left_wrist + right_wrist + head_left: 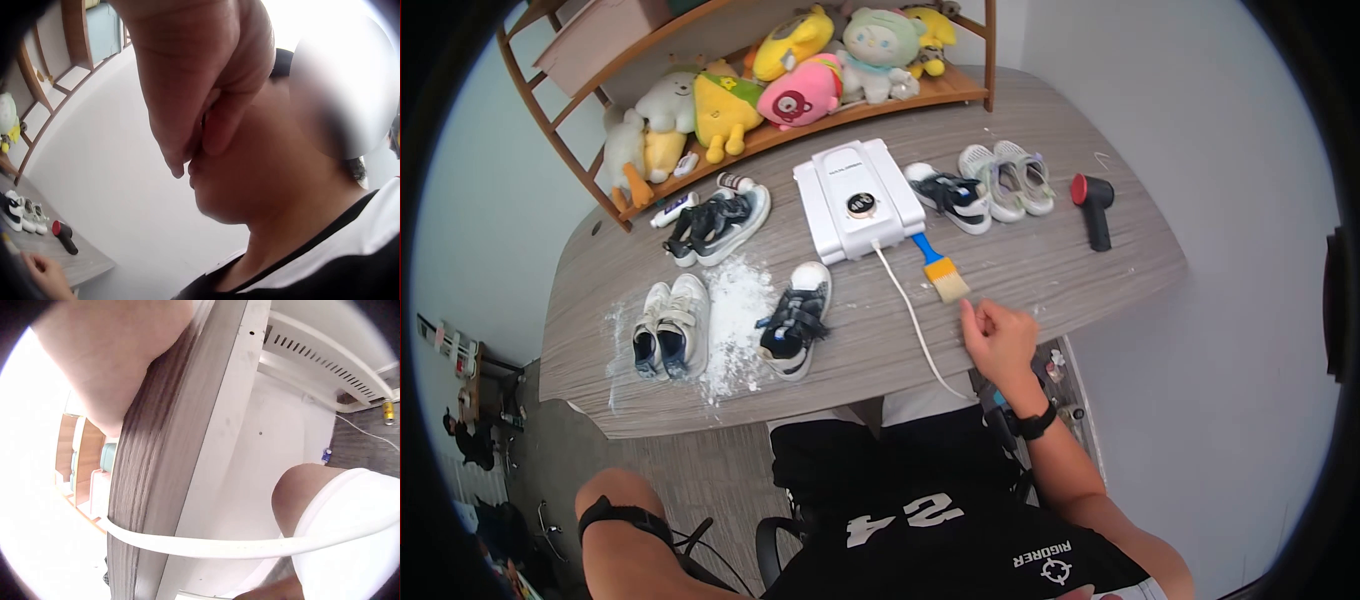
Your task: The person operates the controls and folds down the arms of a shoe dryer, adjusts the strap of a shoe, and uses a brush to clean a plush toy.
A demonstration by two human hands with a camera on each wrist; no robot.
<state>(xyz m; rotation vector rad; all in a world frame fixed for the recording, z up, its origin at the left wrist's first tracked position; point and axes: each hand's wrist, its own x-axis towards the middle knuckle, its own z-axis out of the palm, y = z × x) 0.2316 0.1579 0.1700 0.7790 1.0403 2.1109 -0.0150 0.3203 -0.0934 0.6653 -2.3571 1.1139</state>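
My left hand (194,81) is raised to the face in the left wrist view, its bent fingers overlapping the area around the nose and mouth. Nothing shows in its grasp. In the head view that hand is out of frame. My right hand (1003,345) rests at the table's front edge with fingers loosely curled and holding nothing. Just beyond its thumb lies a brush (944,276) with a blue handle, yellow band and pale bristles. A white device (860,200) with a round lit display stands behind the brush.
White powder (735,320) is spread between white shoes (672,328) and a single black-and-white shoe (797,322). More shoes (1005,182) stand beside the device, near a black handheld tool (1094,210) with a red end. A white cord (915,325) crosses the front edge. Plush toys (800,90) fill the shelf behind.
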